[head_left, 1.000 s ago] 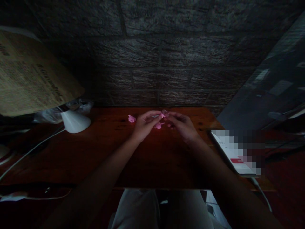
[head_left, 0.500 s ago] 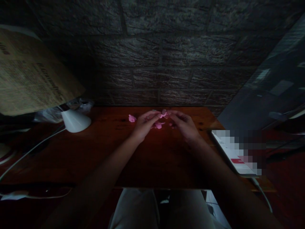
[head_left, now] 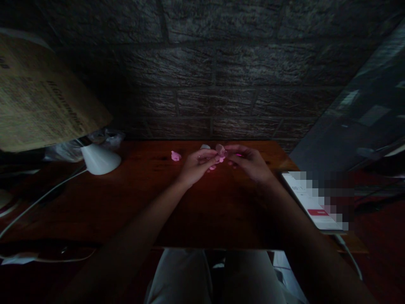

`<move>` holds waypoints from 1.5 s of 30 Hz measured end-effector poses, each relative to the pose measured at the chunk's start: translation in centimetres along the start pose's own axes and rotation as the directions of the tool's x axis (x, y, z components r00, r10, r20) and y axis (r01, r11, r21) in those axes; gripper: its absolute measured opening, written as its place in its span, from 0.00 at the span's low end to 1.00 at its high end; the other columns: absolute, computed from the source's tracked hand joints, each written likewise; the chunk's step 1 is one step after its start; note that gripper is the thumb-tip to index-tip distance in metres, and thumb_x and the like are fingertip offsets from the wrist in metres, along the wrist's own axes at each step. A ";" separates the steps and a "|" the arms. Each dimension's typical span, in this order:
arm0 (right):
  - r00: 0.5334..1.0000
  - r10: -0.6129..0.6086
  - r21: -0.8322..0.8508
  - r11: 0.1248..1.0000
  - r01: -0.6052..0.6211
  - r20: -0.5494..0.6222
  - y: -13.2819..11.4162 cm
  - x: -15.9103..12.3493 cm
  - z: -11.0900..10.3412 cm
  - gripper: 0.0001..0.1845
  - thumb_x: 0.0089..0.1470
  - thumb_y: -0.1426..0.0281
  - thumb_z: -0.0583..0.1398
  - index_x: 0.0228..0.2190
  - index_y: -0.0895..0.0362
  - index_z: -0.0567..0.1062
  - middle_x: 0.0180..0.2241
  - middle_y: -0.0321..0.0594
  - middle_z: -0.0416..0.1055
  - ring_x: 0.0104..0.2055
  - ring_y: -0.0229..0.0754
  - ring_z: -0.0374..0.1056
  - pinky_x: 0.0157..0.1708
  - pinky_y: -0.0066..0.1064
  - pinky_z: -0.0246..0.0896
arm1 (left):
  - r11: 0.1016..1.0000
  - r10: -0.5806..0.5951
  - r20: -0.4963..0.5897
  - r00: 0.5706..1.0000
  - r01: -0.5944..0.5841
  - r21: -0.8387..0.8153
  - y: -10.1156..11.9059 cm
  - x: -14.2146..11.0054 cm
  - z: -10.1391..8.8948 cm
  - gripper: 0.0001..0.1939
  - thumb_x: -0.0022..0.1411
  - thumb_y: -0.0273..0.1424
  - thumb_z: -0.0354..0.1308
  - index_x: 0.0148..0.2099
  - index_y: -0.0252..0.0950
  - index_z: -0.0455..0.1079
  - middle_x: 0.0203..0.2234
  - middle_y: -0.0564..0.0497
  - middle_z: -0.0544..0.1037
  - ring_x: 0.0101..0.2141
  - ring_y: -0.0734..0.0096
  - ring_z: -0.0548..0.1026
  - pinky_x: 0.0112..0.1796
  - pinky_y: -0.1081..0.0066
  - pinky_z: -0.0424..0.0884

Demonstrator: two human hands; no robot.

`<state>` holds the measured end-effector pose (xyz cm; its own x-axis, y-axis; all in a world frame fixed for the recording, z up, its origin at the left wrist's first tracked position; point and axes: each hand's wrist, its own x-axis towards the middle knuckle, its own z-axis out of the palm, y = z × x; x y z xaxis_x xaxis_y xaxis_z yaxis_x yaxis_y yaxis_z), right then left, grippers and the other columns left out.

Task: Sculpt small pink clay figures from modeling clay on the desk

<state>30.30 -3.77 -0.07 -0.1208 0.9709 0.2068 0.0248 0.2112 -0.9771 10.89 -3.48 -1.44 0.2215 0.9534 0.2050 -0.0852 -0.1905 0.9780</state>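
Left hand (head_left: 193, 166): thumb and fingers pinching a soft-looking pink piece (head_left: 220, 150), raised above the worktop (head_left: 142, 202).
Right hand (head_left: 251, 162): fingertips curled in at the piece's other side; cannot tell whether pinching or only touching.
Pink patch (head_left: 239, 155): shows at the right fingers; held or lying behind, cannot tell.
Pink scrap (head_left: 211, 168): below the left fingers, partly hidden.
Pink lump (head_left: 176, 156): on the worktop, left of the left hand, apart from it.
White item (head_left: 205, 146): just behind the left hand, mostly covered; kind unclear.
Risk, held piece: may squash or tear if the fingertips press or pull unevenly; dim light makes misplacing likelier.
Risk, pink scrap: a lowered left hand could flatten or nudge it.
Printed shade (head_left: 41, 93): tan, at left, above a white base (head_left: 99, 162); dark lettering appears to include "Graven", remainder blurred.
Lit-screen device (head_left: 311, 215): at right; "00" legible, later digits unclear; red bar's label unreadable. No brand legible.
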 end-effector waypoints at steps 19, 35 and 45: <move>0.953 0.012 -0.413 0.903 0.121 0.304 2.0 0.4 -1.4 0.11 0.54 0.73 0.62 0.38 0.55 0.83 0.32 0.37 0.81 0.32 0.40 0.75 0.36 0.32 0.67 | 0.919 0.237 0.045 0.971 -0.239 0.314 -1.4 0.4 -0.3 0.06 0.65 0.32 0.62 0.39 0.35 0.78 0.29 0.50 0.80 0.29 0.71 0.77 0.33 0.71 0.72; 0.944 0.077 -0.349 0.936 0.043 0.322 1.8 0.6 -2.0 0.09 0.56 0.63 0.64 0.33 0.55 0.80 0.30 0.39 0.79 0.30 0.40 0.73 0.34 0.32 0.68 | 0.918 0.137 0.113 0.984 -0.169 0.358 -1.6 0.2 -0.1 0.06 0.65 0.29 0.62 0.43 0.34 0.77 0.36 0.46 0.82 0.31 0.73 0.78 0.33 0.72 0.74; 0.960 0.093 -0.167 0.985 -0.049 0.266 0.7 0.3 -1.6 0.19 0.51 0.54 0.69 0.39 0.54 0.82 0.32 0.39 0.79 0.32 0.39 0.73 0.30 0.30 0.66 | 0.951 -0.261 0.129 0.957 0.231 0.208 0.4 -0.2 0.5 0.09 0.68 0.30 0.60 0.46 0.33 0.79 0.38 0.44 0.82 0.24 0.76 0.76 0.23 0.75 0.67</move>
<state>31.90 -3.18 -0.60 -0.3775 0.9211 0.0949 0.1960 0.1796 -0.9640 11.26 -3.91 -1.06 0.3597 0.9315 -0.0538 0.1720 -0.0095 0.9850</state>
